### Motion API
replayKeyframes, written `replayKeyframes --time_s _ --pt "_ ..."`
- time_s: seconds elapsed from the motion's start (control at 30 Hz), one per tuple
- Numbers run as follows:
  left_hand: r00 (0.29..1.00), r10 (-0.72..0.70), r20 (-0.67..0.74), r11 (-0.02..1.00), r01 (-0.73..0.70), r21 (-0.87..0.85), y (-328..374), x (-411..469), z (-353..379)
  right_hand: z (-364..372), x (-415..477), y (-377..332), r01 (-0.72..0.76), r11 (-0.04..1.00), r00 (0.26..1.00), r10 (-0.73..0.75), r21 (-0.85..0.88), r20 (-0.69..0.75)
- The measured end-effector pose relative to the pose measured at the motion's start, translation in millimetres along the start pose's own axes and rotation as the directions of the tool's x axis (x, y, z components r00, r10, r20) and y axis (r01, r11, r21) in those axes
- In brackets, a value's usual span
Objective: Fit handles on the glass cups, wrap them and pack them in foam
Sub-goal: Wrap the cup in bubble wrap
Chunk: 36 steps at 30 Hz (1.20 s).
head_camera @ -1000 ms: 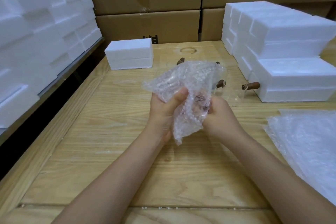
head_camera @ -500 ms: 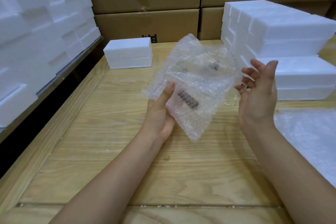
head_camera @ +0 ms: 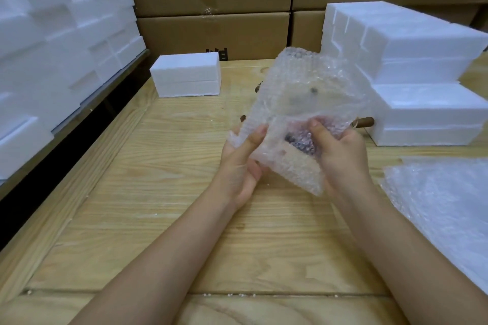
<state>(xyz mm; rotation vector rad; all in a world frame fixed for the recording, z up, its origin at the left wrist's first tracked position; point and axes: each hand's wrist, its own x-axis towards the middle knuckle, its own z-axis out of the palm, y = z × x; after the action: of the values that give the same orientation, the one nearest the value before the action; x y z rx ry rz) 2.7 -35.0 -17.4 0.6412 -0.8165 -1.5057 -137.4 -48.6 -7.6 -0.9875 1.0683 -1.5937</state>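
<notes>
Wooden table (head_camera: 132,206) spreads below the bubble-wrap bundle (head_camera: 303,92), which is held up off it, approx. mid-view. Cardboard boxes (head_camera: 211,34) w/ dark print are stacked behind the bundle, along the table's far edge. Big wall of white foam blocks (head_camera: 52,47) stands well left of the bundle. A stepped stack of foam blocks (head_camera: 422,74) sits just right of & behind it. Pile of loose bubble-wrap sheets (head_camera: 443,206) lies right of the bundle, nearer the person. One small foam block (head_camera: 187,79) sits left of & behind the bundle, apart from it.

Bundle itself: crumpled sheet, top flap standing up loose. Sth dark & patterned shows thru its lower part. Can't tell if that's the glass cup.

Left hand (head_camera: 237,166) grips the bundle's lower left edge, thumb on front, fingers behind. Right hand (head_camera: 340,155) clasps the lower right side, thumb pressed on front, fingers curled behind.

Brown wooden handle (head_camera: 365,122) pokes out just right of the bundle.
</notes>
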Motion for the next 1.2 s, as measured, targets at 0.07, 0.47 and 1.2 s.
replayKeyframes --time_s 0.07,0.47,1.2 --pt "0.999 -0.041 -0.030 0.994 0.044 0.103 0.7 3.8 -9.4 -9.0 8.9 -1.8 0.027 0.997 0.999 -0.024 -0.077 0.030" --pt "0.998 -0.042 -0.043 0.870 0.057 0.489 7.6 10.2 -20.2 -24.7 12.0 -23.9 0.181 0.959 0.906 -0.075 -0.219 0.417" --pt "0.944 0.324 0.066 0.692 -0.284 0.663 -10.5 3.3 -9.4 -6.4 2.4 -2.1 0.087 0.921 0.936 0.055 -0.380 0.347"
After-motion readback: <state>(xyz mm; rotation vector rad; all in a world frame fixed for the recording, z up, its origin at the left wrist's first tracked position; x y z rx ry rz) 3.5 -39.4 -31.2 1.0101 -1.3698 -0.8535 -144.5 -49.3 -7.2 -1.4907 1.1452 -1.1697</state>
